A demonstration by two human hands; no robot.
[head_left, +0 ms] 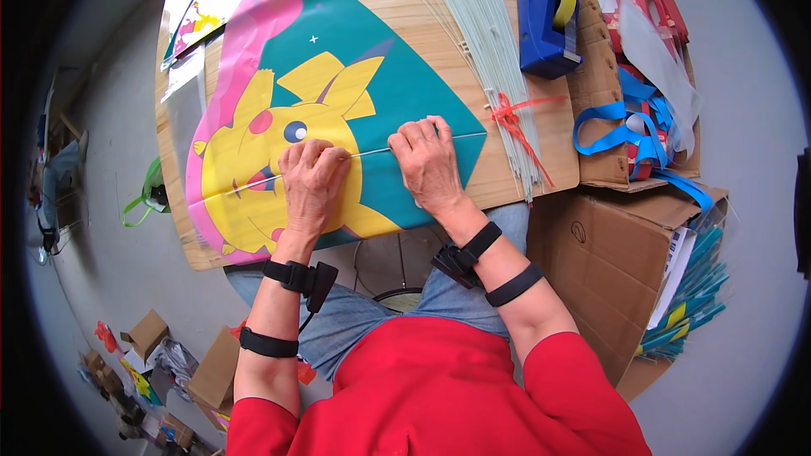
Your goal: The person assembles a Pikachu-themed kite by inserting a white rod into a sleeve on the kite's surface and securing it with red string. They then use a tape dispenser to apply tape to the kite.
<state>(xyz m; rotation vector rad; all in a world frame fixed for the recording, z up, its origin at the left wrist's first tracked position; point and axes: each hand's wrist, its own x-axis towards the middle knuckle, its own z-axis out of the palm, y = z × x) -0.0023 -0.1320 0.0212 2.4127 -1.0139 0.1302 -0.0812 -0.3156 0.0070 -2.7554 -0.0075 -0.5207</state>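
Observation:
A glossy kite-like printed sheet (405, 84) in teal, pink and yellow, with a cartoon animal on it, lies in front of me on the wooden table. Across its lower part runs a thin white rod (372, 152), from the pink left edge to the right corner. My left hand (311, 186) is closed at the rod near the middle, fingers bent down. Farther right, my right hand (429, 165) also pinches along the rod, knuckles up. The curled fingers hide the exact grip. The sheet's near edge hangs at the table's front edge.
A bundle of thin white rods (486, 34), tied with red string (511, 118), lies right of the sheet. Beyond it stands a blue tape dispenser (541, 29). Cardboard boxes (591, 253) flank the table's right side, one holding rolled teal pieces (688, 304). More printed sheets (198, 8) lie far left.

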